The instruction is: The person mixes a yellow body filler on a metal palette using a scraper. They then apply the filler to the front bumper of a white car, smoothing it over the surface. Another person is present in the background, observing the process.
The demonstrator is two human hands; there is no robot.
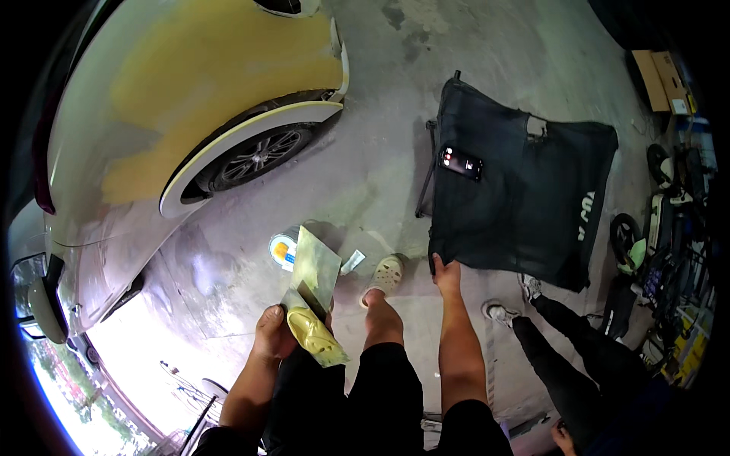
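My left hand [274,332] is closed on flat putty spreaders in front of my legs. One spreader [315,263] points up, smeared pale yellow. The lower plate carries a thick lump of yellow putty [313,334]. My right hand [446,275] reaches forward and pinches the near left corner of a black fabric sheet [509,205], which lies over a frame whose legs show at its left side. On the fabric rests a phone [461,163] with its screen lit. Beyond the spreaders stand a round can [282,251] and a small white tube [352,262] on the floor.
A car [190,99] with yellow filler patches fills the left, its wheel [258,156] facing me. To the right stands another person in dark trousers [563,380]. Scooters [654,243] and a cardboard box [660,80] line the right side. My shoe [386,275] is beside the tube.
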